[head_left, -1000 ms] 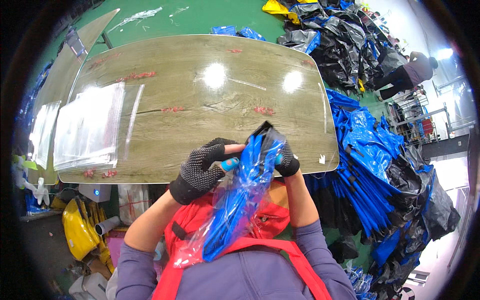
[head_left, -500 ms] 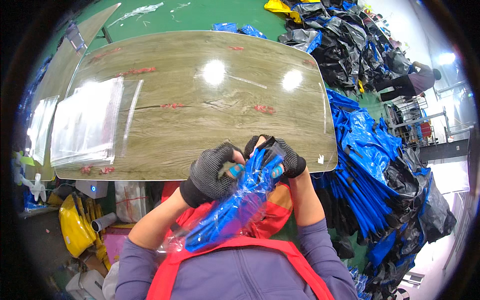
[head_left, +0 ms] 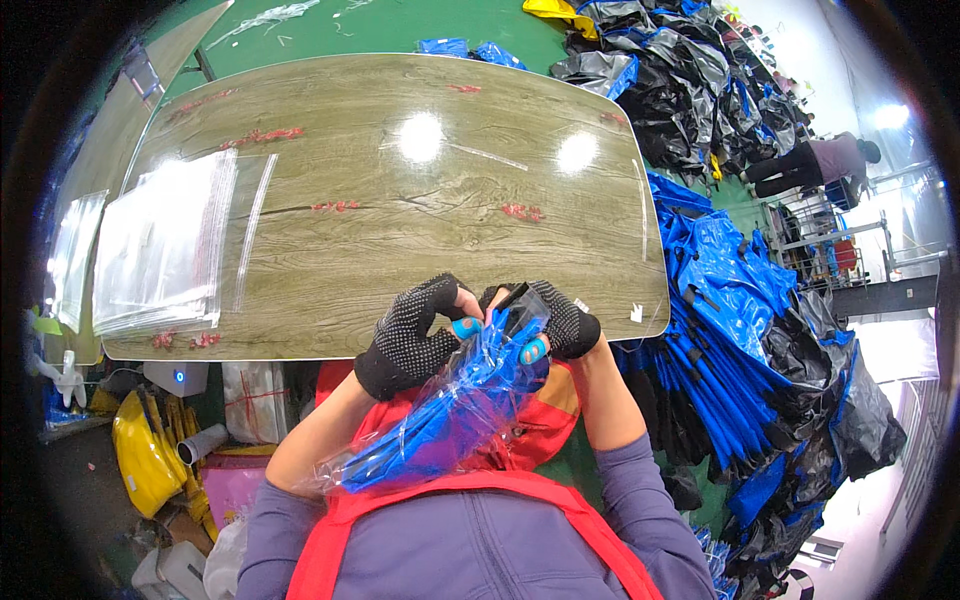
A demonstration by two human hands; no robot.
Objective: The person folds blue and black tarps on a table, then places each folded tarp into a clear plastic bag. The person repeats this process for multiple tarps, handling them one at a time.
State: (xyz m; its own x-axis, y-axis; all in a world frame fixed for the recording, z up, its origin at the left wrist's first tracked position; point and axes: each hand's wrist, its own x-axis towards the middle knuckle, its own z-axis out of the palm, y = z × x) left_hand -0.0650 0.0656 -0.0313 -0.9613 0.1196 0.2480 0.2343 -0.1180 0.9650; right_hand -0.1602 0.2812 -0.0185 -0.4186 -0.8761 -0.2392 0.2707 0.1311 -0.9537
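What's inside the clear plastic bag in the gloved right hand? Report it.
Folded blue material shows through the clear plastic bag. The material's underside, inner layers and the spot covered by the right hand cannot be seen.

Green floor (head_left: 400, 30); wood-grain table (head_left: 400, 260), white-edged; pale wall (head_left: 845, 85); bright lamp (head_left: 891, 116) right.

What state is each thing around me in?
Clear-wrapped folded blue bundle: held aslant
Black gloved right hand: gripping the bundle
Black gloved left hand: fingers bent, at bundle's upper end
Flat clear plastic bags: stacked on wood-grain table
White boxy device: blue light lit
Glossy blue-and-black sheets: heaped
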